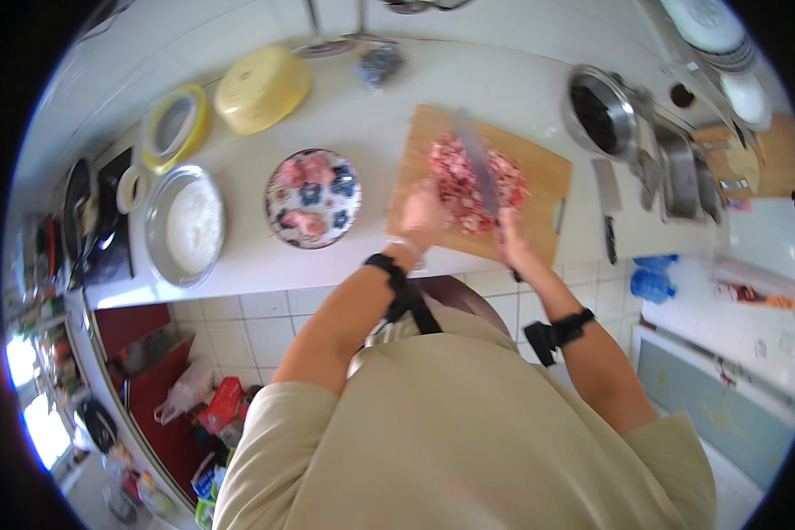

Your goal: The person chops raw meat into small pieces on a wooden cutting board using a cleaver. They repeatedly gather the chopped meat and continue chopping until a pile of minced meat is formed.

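Chopped pink-red meat (450,165) is spread in a heap over the middle of a wooden cutting board (543,172). My right hand (513,242) grips the handle of a kitchen knife (478,162), whose blurred blade lies across the heap and points toward the board's far edge. At the heap's left side is my left hand (425,209), too blurred to show how its fingers sit or whether they touch the meat. Left of the board, a patterned plate (324,199) bears larger pieces of raw meat (307,171).
A metal bowl (195,232) of white contents and an upturned yellow basin (263,89) stand to the left. On the right are a second knife (608,199), a steel pot (599,112) with dark contents and a sink (679,172). The counter's front edge (271,289) runs before me.
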Available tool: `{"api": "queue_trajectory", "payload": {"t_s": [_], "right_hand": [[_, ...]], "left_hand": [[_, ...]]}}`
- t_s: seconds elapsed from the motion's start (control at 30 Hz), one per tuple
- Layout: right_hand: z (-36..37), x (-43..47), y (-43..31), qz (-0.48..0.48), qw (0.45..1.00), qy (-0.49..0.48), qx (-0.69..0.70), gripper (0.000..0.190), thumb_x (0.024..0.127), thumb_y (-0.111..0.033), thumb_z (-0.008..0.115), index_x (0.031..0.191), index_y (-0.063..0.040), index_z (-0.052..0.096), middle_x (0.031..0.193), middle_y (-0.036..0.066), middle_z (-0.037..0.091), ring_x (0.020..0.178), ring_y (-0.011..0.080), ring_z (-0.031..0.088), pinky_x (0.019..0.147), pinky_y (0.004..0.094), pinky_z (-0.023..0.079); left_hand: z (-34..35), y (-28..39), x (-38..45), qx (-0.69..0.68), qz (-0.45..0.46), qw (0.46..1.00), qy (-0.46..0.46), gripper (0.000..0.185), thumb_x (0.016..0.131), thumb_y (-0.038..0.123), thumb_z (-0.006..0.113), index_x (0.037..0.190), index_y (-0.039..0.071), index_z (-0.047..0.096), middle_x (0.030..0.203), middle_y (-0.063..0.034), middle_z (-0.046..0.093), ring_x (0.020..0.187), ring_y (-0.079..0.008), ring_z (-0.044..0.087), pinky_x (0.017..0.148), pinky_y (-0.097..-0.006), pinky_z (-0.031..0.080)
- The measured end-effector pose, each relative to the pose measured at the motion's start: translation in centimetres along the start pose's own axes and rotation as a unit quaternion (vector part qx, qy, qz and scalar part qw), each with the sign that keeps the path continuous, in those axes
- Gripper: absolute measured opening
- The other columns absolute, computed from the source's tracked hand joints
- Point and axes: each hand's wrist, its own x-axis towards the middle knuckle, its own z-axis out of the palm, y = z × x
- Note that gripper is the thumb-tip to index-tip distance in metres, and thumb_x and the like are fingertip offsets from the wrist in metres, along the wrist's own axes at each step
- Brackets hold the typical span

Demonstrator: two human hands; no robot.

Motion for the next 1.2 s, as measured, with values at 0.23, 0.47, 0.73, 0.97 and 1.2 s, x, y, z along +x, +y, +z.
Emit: {"api": "queue_trajectory", "payload": {"t_s": [0.23,0.47,0.73,0.97,1.2], "right_hand": [[-0.1,-9.1,-11.4,-0.039,0.997,-0.008,-0.060,0.064,0.102,-0.063,0.035,0.070,-0.009,0.049,0.047,0.001,0.043,0.033,0.0128,0.040,0.033,0.0286,0.032],[1.2,-8.8,-9.3,-0.072,0.992,-0.073,-0.072,0.064,0.103,-0.063,0.032,0.073,-0.008,0.047,0.048,0.001,0.040,0.033,0.0116,0.039,0.032,0.0282,0.031],[4.3,-6.1,-4.9,-0.219,0.943,-0.166,-0.186,0.060,0.102,-0.052,0.046,0.064,-0.006,0.053,0.051,0.006,0.046,0.050,0.0178,0.051,0.051,0.0390,0.039],[4.3,-9.6,-6.9,-0.154,0.938,-0.135,-0.279,0.065,0.102,-0.054,0.045,0.070,0.002,0.059,0.058,0.022,0.054,0.056,0.0356,0.058,0.060,0.0492,0.043],[4.1,-8.6,-6.3,0.032,0.972,-0.132,-0.189,0.073,0.101,-0.060,0.040,0.070,0.002,0.061,0.055,0.019,0.056,0.057,0.0342,0.061,0.059,0.0467,0.046]], "left_hand": [[-6.5,-2.9,-2.2,-0.076,0.062,0.995,0.019,0.046,0.077,0.002,0.065,0.123,0.008,0.058,0.117,-0.0197,0.058,0.104,-0.0394,0.061,0.089,-0.0472,0.052],[-20.9,-15.8,-5.8,0.373,0.069,0.925,-0.041,0.038,0.077,0.007,0.067,0.114,0.015,0.067,0.114,-0.0061,0.061,0.115,-0.0285,0.055,0.095,-0.0428,0.047],[-22.0,-16.4,-5.4,0.260,0.031,0.964,-0.042,0.023,0.079,0.014,0.069,0.101,0.010,0.071,0.103,-0.0112,0.064,0.104,-0.0339,0.061,0.090,-0.0440,0.051],[-18.7,-12.4,-5.2,0.100,0.039,0.992,-0.066,0.020,0.085,0.015,0.068,0.101,0.004,0.069,0.099,-0.0159,0.070,0.093,-0.0370,0.067,0.082,-0.0430,0.054],[-6.5,-8.0,-3.1,-0.083,0.072,0.988,-0.107,0.030,0.085,0.018,0.072,0.109,0.001,0.065,0.103,-0.0157,0.071,0.096,-0.0342,0.068,0.085,-0.0401,0.053]]}}
